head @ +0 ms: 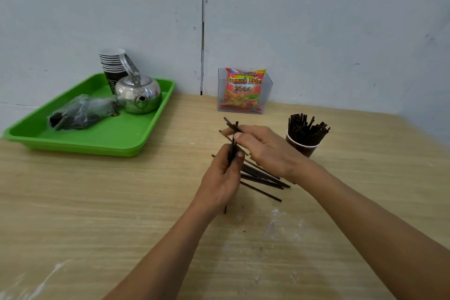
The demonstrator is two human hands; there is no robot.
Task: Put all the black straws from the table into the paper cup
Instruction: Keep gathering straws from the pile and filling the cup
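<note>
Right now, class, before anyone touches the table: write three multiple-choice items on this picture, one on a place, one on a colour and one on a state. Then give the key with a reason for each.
1. Where does the kettle stand?
A. on the tray
B. in the clear box
C. on the floor

2. What colour is the tray?
A. blue
B. green
C. red

3. What state is the paper cup in?
A. empty
B. tipped over
C. upright, holding straws

Key:
1 A: the kettle sits on the tray, in front of the stacked cups.
2 B: its rim and floor are bright green.
3 C: the cup stands upright and straws stick up from it, while loose straws lie on the table.
</note>
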